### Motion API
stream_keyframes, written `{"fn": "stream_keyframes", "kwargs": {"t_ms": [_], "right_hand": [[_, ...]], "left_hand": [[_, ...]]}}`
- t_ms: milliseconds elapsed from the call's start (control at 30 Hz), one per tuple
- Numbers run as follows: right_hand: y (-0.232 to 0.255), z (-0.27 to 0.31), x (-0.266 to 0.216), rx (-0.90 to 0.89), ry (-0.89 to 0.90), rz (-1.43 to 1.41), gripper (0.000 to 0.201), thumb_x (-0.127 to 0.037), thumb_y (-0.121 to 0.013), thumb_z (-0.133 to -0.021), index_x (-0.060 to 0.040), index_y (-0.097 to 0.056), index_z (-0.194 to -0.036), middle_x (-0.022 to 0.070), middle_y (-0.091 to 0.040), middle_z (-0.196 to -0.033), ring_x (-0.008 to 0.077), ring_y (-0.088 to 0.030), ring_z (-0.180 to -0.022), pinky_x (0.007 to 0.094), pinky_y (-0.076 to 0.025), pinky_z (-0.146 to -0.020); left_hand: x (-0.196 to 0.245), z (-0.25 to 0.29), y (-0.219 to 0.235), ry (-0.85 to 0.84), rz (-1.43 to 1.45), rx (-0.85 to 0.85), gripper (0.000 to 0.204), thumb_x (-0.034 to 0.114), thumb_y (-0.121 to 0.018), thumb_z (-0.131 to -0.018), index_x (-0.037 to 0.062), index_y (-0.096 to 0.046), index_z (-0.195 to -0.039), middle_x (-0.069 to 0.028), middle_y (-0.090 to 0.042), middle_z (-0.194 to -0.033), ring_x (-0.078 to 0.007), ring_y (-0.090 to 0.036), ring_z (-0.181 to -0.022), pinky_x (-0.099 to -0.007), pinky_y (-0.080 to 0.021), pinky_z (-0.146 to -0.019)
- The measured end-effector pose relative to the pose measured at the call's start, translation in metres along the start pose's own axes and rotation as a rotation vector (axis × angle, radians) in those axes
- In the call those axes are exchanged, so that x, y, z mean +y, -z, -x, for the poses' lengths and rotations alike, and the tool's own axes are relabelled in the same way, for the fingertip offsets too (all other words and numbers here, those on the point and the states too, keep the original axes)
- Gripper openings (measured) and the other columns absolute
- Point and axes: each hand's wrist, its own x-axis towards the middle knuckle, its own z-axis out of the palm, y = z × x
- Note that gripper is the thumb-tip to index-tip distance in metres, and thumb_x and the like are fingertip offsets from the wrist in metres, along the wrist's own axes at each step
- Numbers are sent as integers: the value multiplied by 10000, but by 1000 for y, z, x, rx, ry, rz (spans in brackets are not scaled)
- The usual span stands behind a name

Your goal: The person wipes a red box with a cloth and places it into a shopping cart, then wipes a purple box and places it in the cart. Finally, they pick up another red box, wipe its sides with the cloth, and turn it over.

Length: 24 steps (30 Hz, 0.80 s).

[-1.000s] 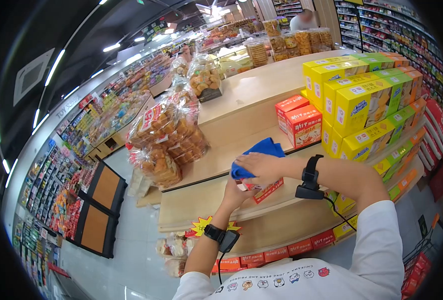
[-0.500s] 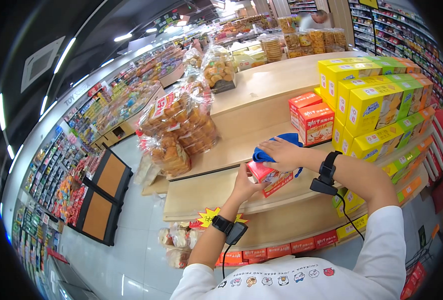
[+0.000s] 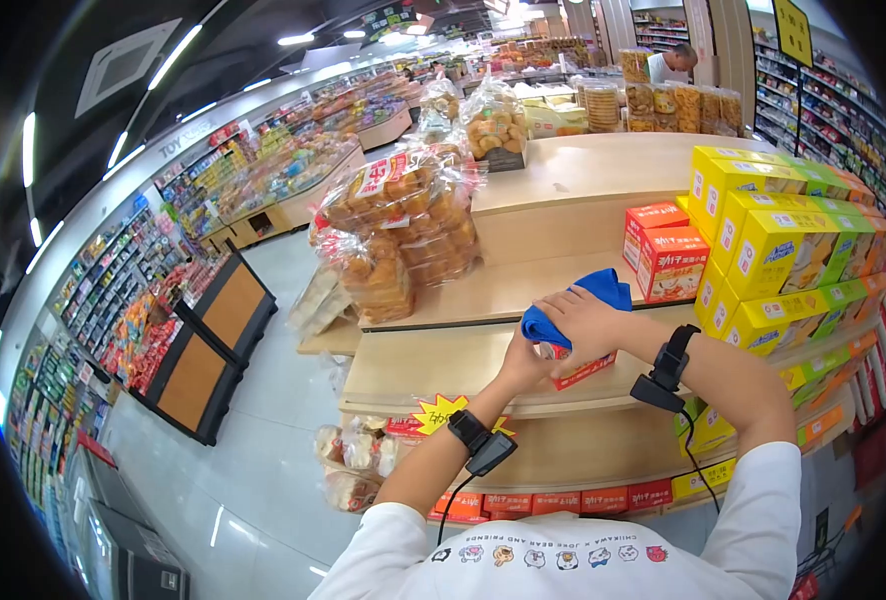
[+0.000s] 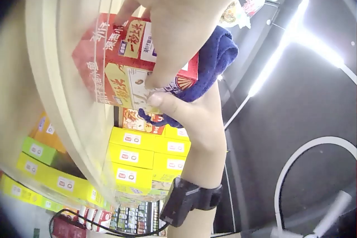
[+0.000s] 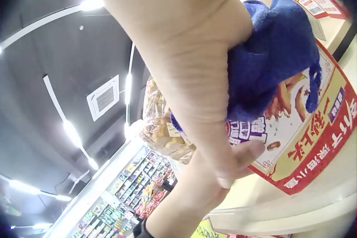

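My left hand (image 3: 525, 362) grips a red snack box (image 3: 588, 374) from its left side, over the middle step of a wooden display shelf (image 3: 413, 372). A blue cloth (image 3: 605, 288) lies bunched over the top of the box. My right hand (image 3: 585, 325) holds the cloth against it, fingers bent over the fabric. In the left wrist view the red box (image 4: 114, 54) tilts close over the pale shelf edge, and the cloth (image 4: 215, 59) hangs behind it. The right wrist view shows the cloth (image 5: 273, 54) against the printed face of the box (image 5: 312, 148).
Two similar red boxes (image 3: 673, 262) stand on the step behind, beside stacked yellow boxes (image 3: 763, 250) at the right. Bagged bread (image 3: 393, 230) is piled at the left. More red boxes (image 3: 555, 503) line the bottom shelf. A yellow star-shaped price sign (image 3: 441, 412) sticks out at the front.
Half a second ago the cloth was at the right of the box and its top showed; now cloth and right hand cover that top again. The head view has turned left.
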Motion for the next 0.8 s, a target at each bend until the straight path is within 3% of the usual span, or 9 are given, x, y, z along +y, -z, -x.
{"fn": "stream_keyframes", "kwargs": {"t_ms": [100,200,333,367,500,567,633,733,800], "right_hand": [[9,-5,8,-78,21,-76,1083,-476,-821,-536,25,-327,-1359,233,-440,-1307,364,-408,-1251,440,-306,-1062],[18,-13,6,-87,-50,-128,984,-354,-845,-507,1,-390,-1304,224,-488,-1250,367,-475,-1176,423,-366,-1010],[18,-19,7,149,-66,-347,971,-345,-847,-511,-19,-386,-1302,234,-486,-1239,379,-477,-1165,409,-383,-997],[17,-21,7,204,-93,-448,980,-353,-847,-514,-21,-378,-1308,233,-488,-1234,375,-479,-1162,409,-377,-1002],[-9,-24,6,411,-275,-904,995,-208,-862,-551,-35,-306,-1357,159,-500,-1245,262,-486,-1191,366,-381,-1028],[-24,-23,2,460,-312,-1230,954,-4,-830,-573,-50,-294,-1361,103,-511,-1246,204,-493,-1183,349,-412,-1012],[-33,-18,-2,450,-365,-1398,915,41,-809,-582,-54,-312,-1346,94,-519,-1236,205,-510,-1165,358,-424,-1002],[-42,-7,-8,440,-442,-1518,871,101,-782,-586,-62,-341,-1320,83,-535,-1218,205,-523,-1149,368,-439,-988],[-49,-4,-4,404,-489,-1517,869,100,-785,-581,-65,-351,-1317,82,-541,-1213,207,-527,-1143,368,-444,-983]], "left_hand": [[13,2,3,38,-41,6,744,197,-850,-585,48,-466,-1204,-103,-576,-1115,-224,-563,-1064,-343,-455,-911],[35,3,14,-2,-74,6,735,218,-846,-587,39,-470,-1192,-128,-565,-1118,-272,-563,-1058,-354,-454,-904],[46,-2,49,-78,-260,39,722,257,-833,-594,25,-482,-1181,-174,-564,-1093,-341,-559,-992,-399,-456,-869],[40,-5,58,-293,-306,108,730,270,-821,-603,12,-480,-1195,-202,-558,-1084,-369,-545,-958,-434,-454,-843],[49,4,99,-208,-595,131,854,240,-811,-628,-7,-380,-1322,-212,-545,-1118,-354,-547,-1022,-434,-453,-886],[26,4,105,-132,-332,87,919,229,-808,-652,-1,-302,-1384,-209,-526,-1190,-315,-544,-1086,-409,-441,-933],[9,7,105,10,-83,17,985,227,-816,-675,-1,-222,-1426,-195,-475,-1295,-280,-519,-1164,-397,-431,-985],[-13,2,100,133,117,-63,999,220,-827,-669,1,-215,-1427,-179,-472,-1298,-273,-522,-1159,-399,-439,-981],[-16,1,97,120,119,-84,921,234,-840,-652,-14,-326,-1375,-176,-516,-1251,-261,-543,-1136,-376,-457,-964]]}}
